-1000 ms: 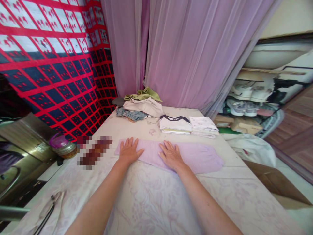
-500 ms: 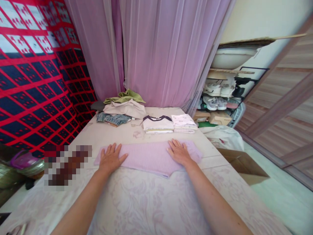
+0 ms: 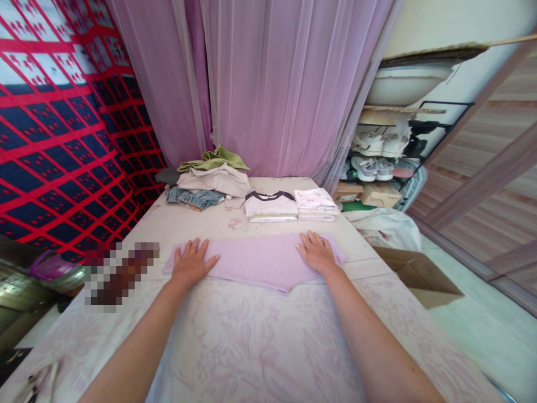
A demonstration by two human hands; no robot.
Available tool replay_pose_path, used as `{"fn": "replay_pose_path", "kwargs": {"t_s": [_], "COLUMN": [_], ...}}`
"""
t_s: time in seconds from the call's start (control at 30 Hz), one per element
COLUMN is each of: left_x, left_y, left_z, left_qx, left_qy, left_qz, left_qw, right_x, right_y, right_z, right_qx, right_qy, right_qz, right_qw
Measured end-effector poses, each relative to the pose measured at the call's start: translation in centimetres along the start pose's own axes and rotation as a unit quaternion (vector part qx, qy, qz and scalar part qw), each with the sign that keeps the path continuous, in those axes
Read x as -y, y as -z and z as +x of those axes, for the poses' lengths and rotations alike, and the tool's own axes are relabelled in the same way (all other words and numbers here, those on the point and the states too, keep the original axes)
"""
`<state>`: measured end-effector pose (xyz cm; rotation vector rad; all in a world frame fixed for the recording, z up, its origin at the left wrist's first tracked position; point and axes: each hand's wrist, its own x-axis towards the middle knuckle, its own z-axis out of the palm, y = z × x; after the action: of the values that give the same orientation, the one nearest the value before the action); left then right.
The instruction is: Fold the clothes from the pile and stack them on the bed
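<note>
A pair of lilac ribbed pants (image 3: 251, 258), folded lengthwise, lies flat across the table (image 3: 251, 347). On its left end my left hand (image 3: 192, 262) rests palm down with fingers spread. My right hand (image 3: 316, 253) presses flat near the wider right end, fingers stretched out. Neither hand grips anything. Just beyond the pants stand a folded white shirt with a dark collar (image 3: 271, 205) on a small stack and, beside it, a stack of folded pale printed clothes (image 3: 314, 200).
A heap of loose clothes (image 3: 213, 173), with green, beige and denim pieces, sits at the back left. Purple curtains (image 3: 272, 84) hang behind. An open cardboard box (image 3: 419, 274) stands on the floor at right, below a shoe rack (image 3: 373, 143). A blurred patch covers something at left.
My right hand has slid a little to the right over the pants, whose right end looks flatter. The left hand stays in place. The view has shifted slightly.
</note>
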<state>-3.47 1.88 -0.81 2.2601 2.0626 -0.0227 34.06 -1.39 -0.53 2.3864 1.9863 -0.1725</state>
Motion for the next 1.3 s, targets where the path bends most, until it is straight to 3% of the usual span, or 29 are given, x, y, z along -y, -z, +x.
{"fn": "replay_pose_path", "kwargs": {"t_s": [0.1, 0.27, 0.37, 0.53, 0.67, 0.77, 0.87, 1.07, 1.17, 1.3], "left_x": [-0.1, -0.2, -0.3, -0.4, 0.0, 0.4, -0.4, -6.1, -8.3, -8.9], "left_y": [0.0, 0.1, 0.2, -0.1, -0.6, -0.9, -1.1, -1.2, -1.1, -1.5], "left_z": [0.0, -0.1, -0.1, -0.3, -0.8, -1.7, -3.4, -6.7, -6.8, -6.2], "left_qx": [0.011, 0.016, 0.015, 0.001, -0.094, -0.185, -0.230, -0.183, -0.146, -0.132], "left_qy": [0.003, 0.005, 0.007, 0.010, -0.012, -0.081, -0.184, -0.347, -0.361, -0.347], "left_qz": [0.002, 0.001, 0.007, 0.006, -0.007, -0.037, -0.077, -0.128, -0.131, -0.139], "left_qw": [1.000, 1.000, 1.000, 1.000, 0.995, 0.979, 0.952, 0.911, 0.912, 0.918], "right_x": [2.7, 8.4, 9.5, 8.4, 6.7, 4.8, 3.1, 2.8, 3.6, 4.2], "right_y": [0.3, -0.9, -1.6, -1.9, -2.5, -3.1, -3.8, -4.1, -3.9, -3.7], "right_z": [-1.3, -4.8, -6.0, -7.5, -9.2, -10.0, -10.4, -10.7, -10.8, -10.9], "right_qx": [-0.016, -0.008, 0.015, 0.011, -0.025, -0.076, -0.131, -0.178, -0.182, -0.171], "right_qy": [0.016, 0.200, 0.239, 0.252, 0.277, 0.266, 0.242, 0.246, 0.232, 0.213], "right_qz": [0.034, 0.067, 0.067, 0.072, 0.103, 0.156, 0.197, 0.215, 0.217, 0.228], "right_qw": [0.999, 0.977, 0.969, 0.965, 0.955, 0.948, 0.941, 0.928, 0.931, 0.935]}}
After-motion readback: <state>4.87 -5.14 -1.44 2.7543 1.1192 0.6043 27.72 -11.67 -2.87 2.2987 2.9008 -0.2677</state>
